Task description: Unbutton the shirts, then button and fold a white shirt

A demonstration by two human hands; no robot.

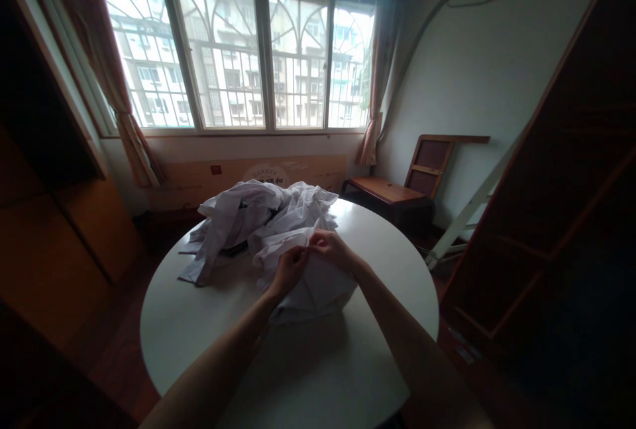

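**Two hands pinching a white garment at a round table**

Head view. The left hand [289, 269] and the right hand [328, 248] meet at one spot, fingertips touching or nearly so, both closed on a fold of the near white garment [311, 286]. The fingers of each hand are pressed together on the cloth; how much fabric lies between them cannot be told. This garment hangs and bunches directly below and toward the person from the pinch point, its lower edge resting on the white round table [318, 376].

Just beyond the grip, and spreading to its left, lies a heap of white clothes [248, 217], crumpled, with one loose piece trailing toward the table's left edge. The heap touches the held garment on its far side. A small dark object shows under the heap, left of the grip; what it is cannot be made out.

Well beyond the grip stands a barred window [233, 51] with curtains [119, 111] at both sides. Far to the right of the hands, a wooden bench [385, 189] sits against the wall, and a dark wooden frame [561, 184] fills the right edge.
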